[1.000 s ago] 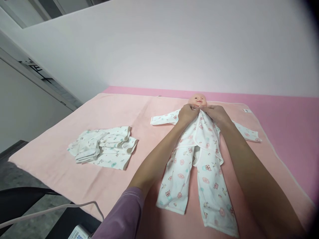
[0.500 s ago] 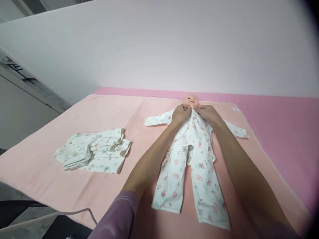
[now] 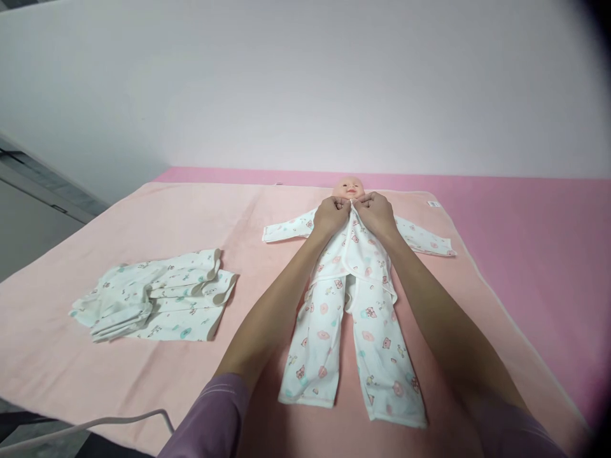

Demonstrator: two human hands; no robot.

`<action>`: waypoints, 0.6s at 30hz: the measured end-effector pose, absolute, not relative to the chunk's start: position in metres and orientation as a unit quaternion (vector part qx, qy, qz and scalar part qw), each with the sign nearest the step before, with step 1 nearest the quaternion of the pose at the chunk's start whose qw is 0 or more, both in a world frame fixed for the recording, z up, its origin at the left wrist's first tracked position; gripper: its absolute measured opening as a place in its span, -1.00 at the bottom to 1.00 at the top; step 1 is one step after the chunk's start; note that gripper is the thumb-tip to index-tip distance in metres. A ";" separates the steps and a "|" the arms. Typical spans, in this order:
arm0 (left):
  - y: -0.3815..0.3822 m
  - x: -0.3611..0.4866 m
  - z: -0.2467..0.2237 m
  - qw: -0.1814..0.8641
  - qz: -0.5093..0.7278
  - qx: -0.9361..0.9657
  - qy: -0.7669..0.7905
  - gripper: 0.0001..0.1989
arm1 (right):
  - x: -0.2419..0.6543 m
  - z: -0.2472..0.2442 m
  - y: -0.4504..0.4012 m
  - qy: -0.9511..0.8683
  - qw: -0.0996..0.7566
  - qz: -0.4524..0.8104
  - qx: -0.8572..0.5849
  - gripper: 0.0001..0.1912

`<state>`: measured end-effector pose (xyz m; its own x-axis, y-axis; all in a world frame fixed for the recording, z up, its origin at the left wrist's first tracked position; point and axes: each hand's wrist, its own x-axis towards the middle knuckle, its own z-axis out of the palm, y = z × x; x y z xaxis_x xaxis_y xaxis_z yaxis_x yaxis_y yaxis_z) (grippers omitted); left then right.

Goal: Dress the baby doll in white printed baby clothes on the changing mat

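1. White printed cloth makes the top, which lies on the doll, face up on the peach blanket.
2. Left hand appears to pinch the collar on its own side, fingers curled, just below the doll's head.
3. Right hand mirrors it, seemingly gripping the other collar edge between bent fingertips.
4. Collar sits between both hands, so neither is nearer; the top's long axis runs down from there between the forearms, sleeves spread to either side.
5. Trousers lie below, overlapped by the top; folded clothes lie well apart, leftward.
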<state>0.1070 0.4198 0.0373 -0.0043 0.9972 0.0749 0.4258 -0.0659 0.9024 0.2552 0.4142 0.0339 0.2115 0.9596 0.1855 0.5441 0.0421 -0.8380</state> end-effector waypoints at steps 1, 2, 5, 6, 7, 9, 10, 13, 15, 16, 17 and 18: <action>0.421 0.107 0.036 0.351 0.402 0.612 0.583 -0.80 | 0.256 0.034 0.414 -0.585 0.428 0.249 -0.643 -0.80; 0.423 0.108 0.034 0.346 0.404 0.617 0.580 -0.80 | 0.256 0.035 0.415 -0.588 0.427 0.257 -0.637 -0.80; 0.426 0.111 0.032 0.336 0.422 0.630 0.559 -0.77 | 0.256 0.040 0.414 -0.597 0.424 0.269 -0.626 -0.77; 0.424 0.111 0.032 0.333 0.430 0.632 0.552 -0.76 | 0.255 0.043 0.412 -0.598 0.420 0.273 -0.625 -0.75; 0.421 0.111 0.033 0.328 0.440 0.635 0.544 -0.74 | 0.256 0.046 0.407 -0.599 0.416 0.274 -0.627 -0.73; 0.405 0.106 0.039 0.310 0.454 0.643 0.533 -0.71 | 0.259 0.051 0.390 -0.606 0.408 0.263 -0.630 -0.70; 0.393 0.100 0.042 0.295 0.457 0.651 0.529 -0.67 | 0.263 0.054 0.376 -0.616 0.405 0.249 -0.628 -0.67; 0.339 0.071 0.050 0.241 0.425 0.717 0.498 -0.45 | 0.278 0.057 0.321 -0.692 0.376 0.193 -0.585 -0.51; 0.299 0.052 0.049 0.217 0.360 0.783 0.459 -0.36 | 0.285 0.054 0.282 -0.761 0.334 0.167 -0.531 -0.48; 0.282 0.046 0.047 0.206 0.324 0.807 0.449 -0.34 | 0.285 0.050 0.266 -0.789 0.314 0.149 -0.506 -0.49; 0.268 0.042 0.043 0.190 0.298 0.822 0.447 -0.35 | 0.283 0.047 0.254 -0.808 0.300 0.126 -0.491 -0.50; 0.257 0.042 0.038 0.171 0.285 0.828 0.452 -0.38 | 0.279 0.043 0.246 -0.819 0.292 0.099 -0.484 -0.52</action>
